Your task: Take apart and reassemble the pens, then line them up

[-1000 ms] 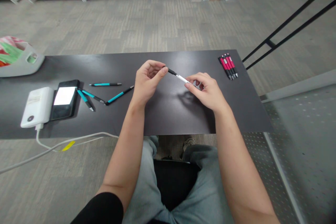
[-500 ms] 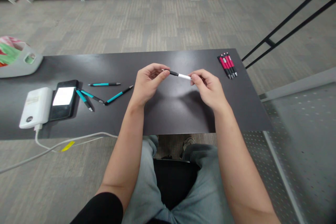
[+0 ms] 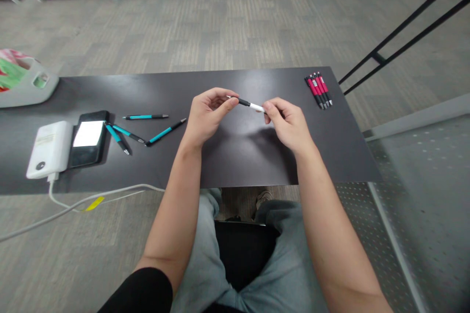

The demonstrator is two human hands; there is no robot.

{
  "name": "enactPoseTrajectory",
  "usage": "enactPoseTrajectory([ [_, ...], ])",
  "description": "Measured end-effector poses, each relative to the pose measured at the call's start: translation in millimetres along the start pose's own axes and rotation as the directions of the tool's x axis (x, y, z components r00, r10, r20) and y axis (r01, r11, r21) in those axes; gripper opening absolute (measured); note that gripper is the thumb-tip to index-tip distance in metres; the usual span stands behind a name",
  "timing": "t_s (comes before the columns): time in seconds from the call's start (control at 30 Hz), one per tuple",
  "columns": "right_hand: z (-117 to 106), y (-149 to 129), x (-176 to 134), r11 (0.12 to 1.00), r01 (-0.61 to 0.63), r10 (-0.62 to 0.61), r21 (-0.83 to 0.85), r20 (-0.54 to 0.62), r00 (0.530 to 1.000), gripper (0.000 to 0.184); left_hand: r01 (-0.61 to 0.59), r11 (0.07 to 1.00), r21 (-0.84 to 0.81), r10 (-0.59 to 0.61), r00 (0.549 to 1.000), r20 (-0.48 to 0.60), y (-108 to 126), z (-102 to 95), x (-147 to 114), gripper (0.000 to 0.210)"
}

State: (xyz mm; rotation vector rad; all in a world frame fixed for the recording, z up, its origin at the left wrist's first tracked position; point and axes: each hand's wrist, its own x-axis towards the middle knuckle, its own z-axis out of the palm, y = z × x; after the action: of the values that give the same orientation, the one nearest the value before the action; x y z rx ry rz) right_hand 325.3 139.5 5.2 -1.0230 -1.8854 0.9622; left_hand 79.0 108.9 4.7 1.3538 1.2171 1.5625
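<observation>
A white-and-black pen [image 3: 254, 106] is held above the dark table [image 3: 242, 161] between my two hands. My left hand [image 3: 211, 112] pinches its black end between thumb and fingers. The white end is closed in the fingertips of my right hand [image 3: 285, 120], which cover its tip. To the left of my left hand lie several blue-and-black pens [image 3: 166, 132], loose and at different angles. Several pink-and-black pens [image 3: 318, 90] rest side by side near the table's far right corner, beyond my right hand.
On the left, a phone [image 3: 87, 139] with a lit screen lies beside a white power bank [image 3: 50, 149]. A white cable [image 3: 106, 191] runs from it past the front edge. At the far left stands a white basket [image 3: 44, 80] with colourful contents. Black metal bars [image 3: 378, 58] rise at the right.
My right hand has shifted slightly left along the pen, so less of the white part shows between the hands. My left hand stays almost where it was.
</observation>
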Motion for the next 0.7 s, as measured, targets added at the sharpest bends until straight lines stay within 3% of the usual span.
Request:
enactPoseTrajectory([
  [0.7, 2.8, -3.1, 0.5, 0.999, 0.039, -0.036, -0.03, 0.082, 0.996, 0.064, -0.043, 0.997, 0.064, 0.042, 0.999, 0.021, -7.0, -1.8, -2.4, 0.059],
])
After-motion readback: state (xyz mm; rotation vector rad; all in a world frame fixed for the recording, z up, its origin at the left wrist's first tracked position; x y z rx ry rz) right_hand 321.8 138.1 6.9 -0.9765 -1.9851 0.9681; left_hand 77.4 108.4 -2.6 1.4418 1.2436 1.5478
